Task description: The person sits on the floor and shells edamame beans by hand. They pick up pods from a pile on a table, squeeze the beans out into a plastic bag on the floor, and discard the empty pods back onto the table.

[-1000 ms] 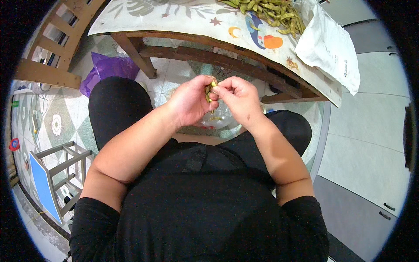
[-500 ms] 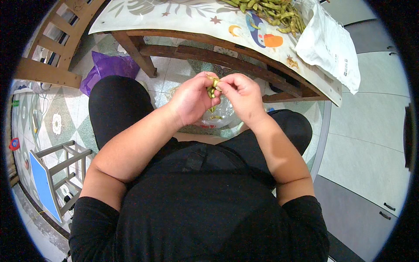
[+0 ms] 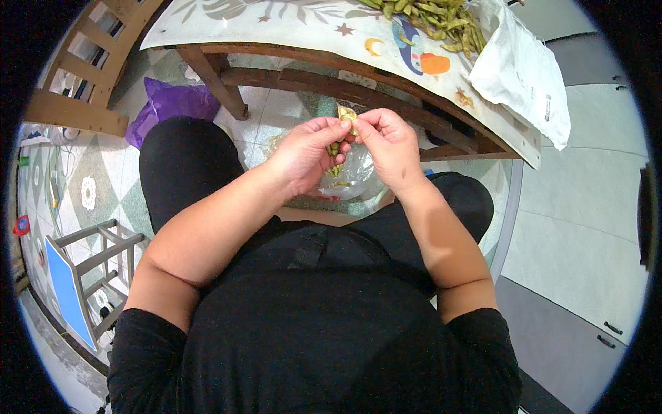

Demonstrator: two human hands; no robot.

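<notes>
A person dressed in black is sitting at a table and looking down at their own hands, which are meeting above their lap. The left hand and the right hand are both pinching a small green bean pod between thumbs and fingertips, so each hand is closed around the same pod. The pod is sitting between the two hands, just below the table's wooden edge. A few more green pieces are showing against the left palm.

Directly under the hands, a clear plastic bag is resting between the knees. On the table, which is wearing a patterned cloth, a pile of green bean pods is lying near the far edge, and a white plastic bag is hanging over the table's right corner. On the tiled floor to the left, a purple bag is lying beside a table leg, and a small blue-topped stool is standing further left.
</notes>
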